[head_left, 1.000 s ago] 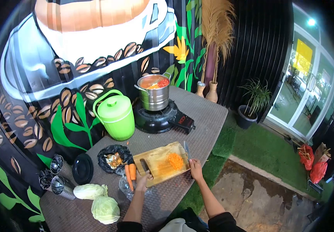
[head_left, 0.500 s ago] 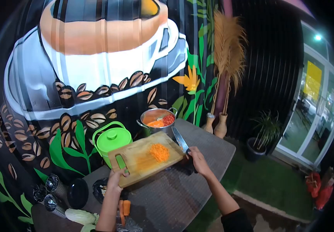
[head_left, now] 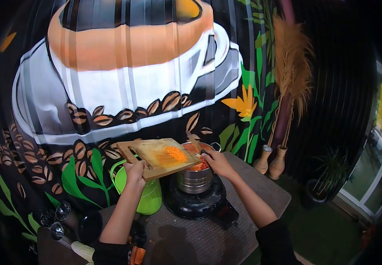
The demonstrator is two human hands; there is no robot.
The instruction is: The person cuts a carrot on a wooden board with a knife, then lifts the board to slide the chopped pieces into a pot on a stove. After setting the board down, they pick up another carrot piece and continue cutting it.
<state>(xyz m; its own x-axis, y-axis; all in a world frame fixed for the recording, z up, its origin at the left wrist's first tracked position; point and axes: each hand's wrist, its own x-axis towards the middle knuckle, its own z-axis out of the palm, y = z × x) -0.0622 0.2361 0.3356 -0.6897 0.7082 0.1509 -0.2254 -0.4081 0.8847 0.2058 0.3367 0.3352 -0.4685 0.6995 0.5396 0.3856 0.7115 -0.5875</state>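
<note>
My left hand [head_left: 135, 173] grips the handle end of a wooden cutting board [head_left: 153, 160], its fingers closed around the edge. A heap of grated carrot [head_left: 176, 153] lies on the board, towards its right end. That end reaches over the rim of a steel pot [head_left: 194, 182], which holds orange and red chopped food. My right hand [head_left: 217, 163] is closed on the handle of a knife [head_left: 194, 142], whose blade points up and away above the pot. The board hides part of the pot's opening.
The pot stands on a black portable stove [head_left: 195, 204] on the table [head_left: 239, 212]. A lime green lidded container [head_left: 149, 198] is just left of it. Carrot pieces [head_left: 137, 255], a pale leafy vegetable [head_left: 83, 251] and metal utensil holders [head_left: 63, 232] are at the lower left.
My left hand has raised the board with its carrot and brought its right end over the pot. My right hand has moved the knife up to the pot. The view has shifted, showing the stove.
</note>
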